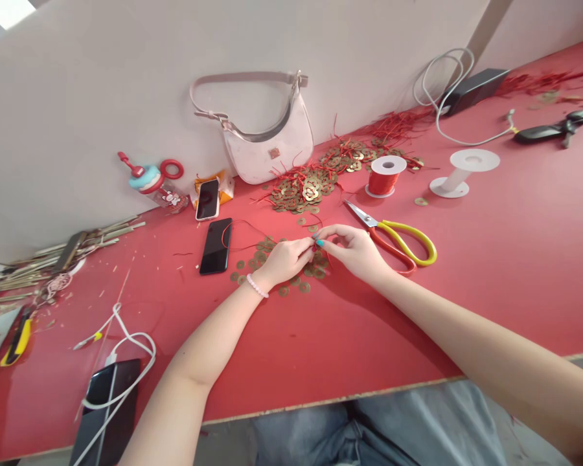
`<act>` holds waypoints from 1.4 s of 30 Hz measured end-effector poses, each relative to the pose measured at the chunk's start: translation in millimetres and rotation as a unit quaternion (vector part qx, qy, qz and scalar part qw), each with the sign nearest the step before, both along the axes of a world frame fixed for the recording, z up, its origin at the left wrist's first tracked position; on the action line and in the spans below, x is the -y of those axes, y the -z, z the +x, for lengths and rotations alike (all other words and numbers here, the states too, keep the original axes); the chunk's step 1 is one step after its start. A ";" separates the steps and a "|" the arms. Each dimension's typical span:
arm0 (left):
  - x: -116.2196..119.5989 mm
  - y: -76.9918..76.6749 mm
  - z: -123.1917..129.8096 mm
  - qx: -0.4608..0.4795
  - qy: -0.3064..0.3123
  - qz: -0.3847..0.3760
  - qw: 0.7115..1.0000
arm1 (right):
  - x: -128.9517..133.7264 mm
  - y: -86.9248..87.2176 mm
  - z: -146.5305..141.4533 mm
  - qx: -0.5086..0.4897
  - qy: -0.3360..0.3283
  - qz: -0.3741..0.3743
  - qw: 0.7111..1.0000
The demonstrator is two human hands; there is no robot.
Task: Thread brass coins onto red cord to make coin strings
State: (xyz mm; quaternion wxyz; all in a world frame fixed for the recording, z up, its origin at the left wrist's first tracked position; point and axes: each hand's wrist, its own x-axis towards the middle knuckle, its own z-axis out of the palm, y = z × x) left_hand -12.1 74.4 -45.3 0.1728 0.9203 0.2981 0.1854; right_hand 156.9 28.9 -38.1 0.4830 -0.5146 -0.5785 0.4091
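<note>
My left hand (pixel 289 260), with a pink bead bracelet (pixel 257 286) at its wrist, and my right hand (pixel 352 251) meet fingertip to fingertip over the red table. Both are closed in a pinch on a thin red cord (pixel 243 223); a loop of it runs left over a black phone. Whether a coin is also between the fingers is hidden. Loose brass-coloured coins with holes (pixel 304 286) lie under and around the hands. Right of my right hand are scissors (pixel 401 243) with one yellow and one red handle, their blades a little apart.
Behind the hands lies a heap of coins tied with red cord (pixel 306 191), against a pale handbag (pixel 272 149). A red cord spool (pixel 385 178) and a bare white spool (pixel 461 175) stand at right. Left are a black phone (pixel 216 246), a cup (pixel 160 188) and a cabled power bank (pixel 107 401).
</note>
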 end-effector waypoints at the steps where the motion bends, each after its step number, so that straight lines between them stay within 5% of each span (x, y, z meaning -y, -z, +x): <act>1: 0.0 0.0 0.0 0.000 0.000 0.000 1.000 | 0.3 -0.6 -0.1 0.010 0.001 0.001 1.000; 13: 0.2 0.1 0.2 -0.025 -0.001 0.022 0.999 | 0.8 -1.0 -0.8 0.082 0.009 0.057 0.995; 19: 1.8 -1.7 0.8 -0.001 -0.019 0.002 1.000 | -2.0 -0.8 3.7 0.069 -0.001 0.144 0.987; 25: 2.5 -3.1 1.0 0.038 -0.049 0.018 0.998 | -2.1 -15.5 3.8 0.081 0.011 0.200 0.976; 30: 2.7 -1.4 -2.9 0.059 -0.070 0.028 0.995 | -2.3 -55.8 5.7 0.063 0.016 0.244 0.968; 42: 19.1 0.2 -20.2 0.077 -0.106 0.061 0.990 | 3.3 -200.8 6.2 0.051 0.014 0.420 0.906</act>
